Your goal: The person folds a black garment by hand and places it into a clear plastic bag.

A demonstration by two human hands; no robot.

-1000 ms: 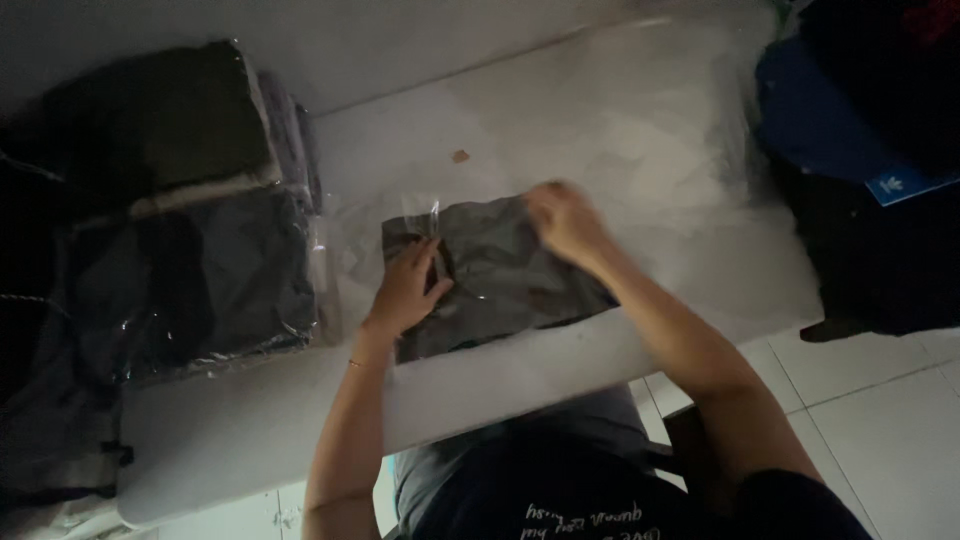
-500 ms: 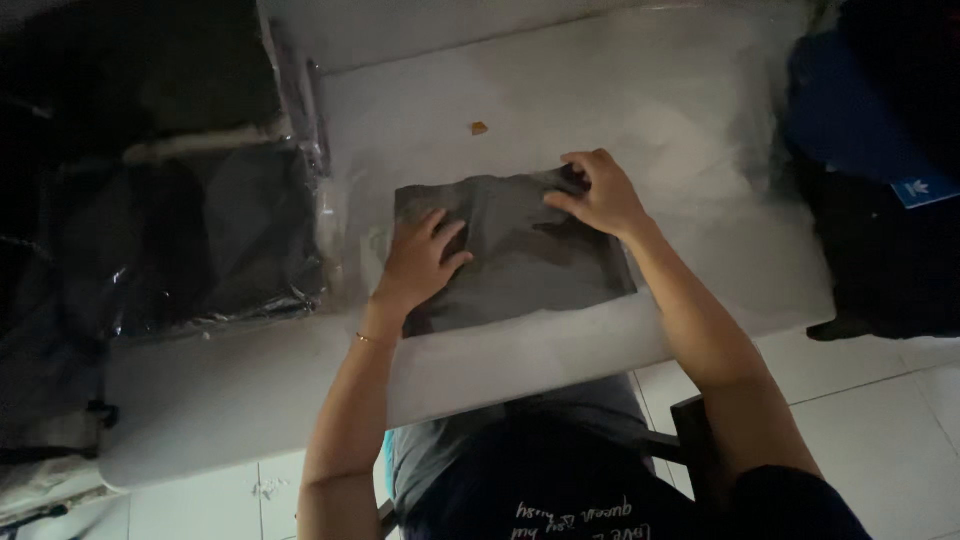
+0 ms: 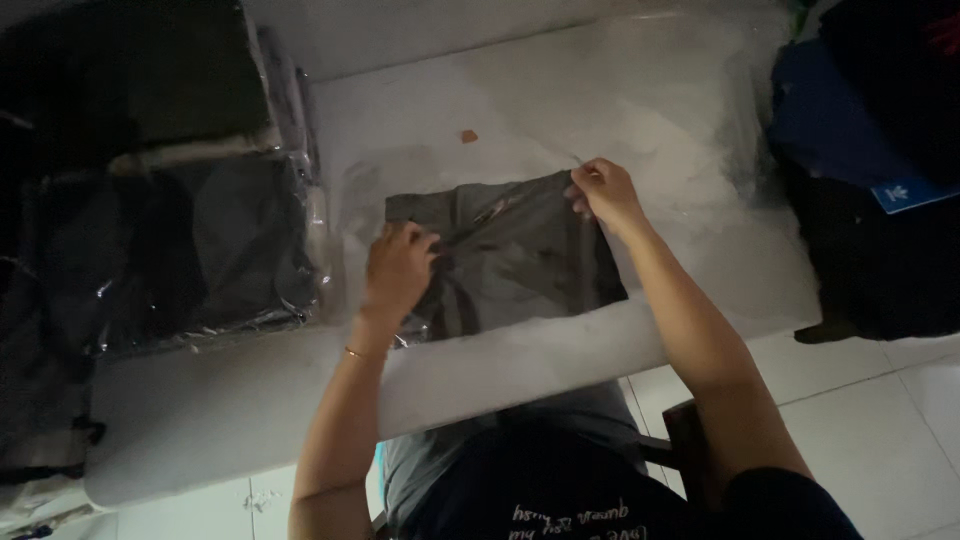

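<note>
A white worktable [image 3: 600, 90] fills the head view, with pale floor tiles [image 3: 880, 400] showing below its near edge at the right. At the middle of the table lies a folded dark grey garment [image 3: 520, 265], flat, seemingly inside a clear plastic bag [image 3: 365, 195] whose glossy film extends past the garment's far-left corner. The left hand [image 3: 398, 272] rests on the garment's left part, fingers curled and pressing down on the fabric or film; whether it pinches anything cannot be told. The right hand [image 3: 603, 192] sits at the garment's far-right corner, its fingertips drawn together on the edge there, apparently pinching the bag's film or the cloth's corner. A thin bracelet [image 3: 354, 353] circles the left wrist. To the left of the table, a stack of bagged dark garments [image 3: 200, 250] stands just beside the work area, apart from the hands. A small brown scrap [image 3: 468, 136] lies on the bare table beyond the garment. At the far right, a heap of dark and blue clothing [image 3: 860, 130] rests beside the table. As a judgement: the garment is already folded and appears largely enclosed, while the bag's flap seems not yet closed or smoothed, and the piece has not joined the stack.
</note>
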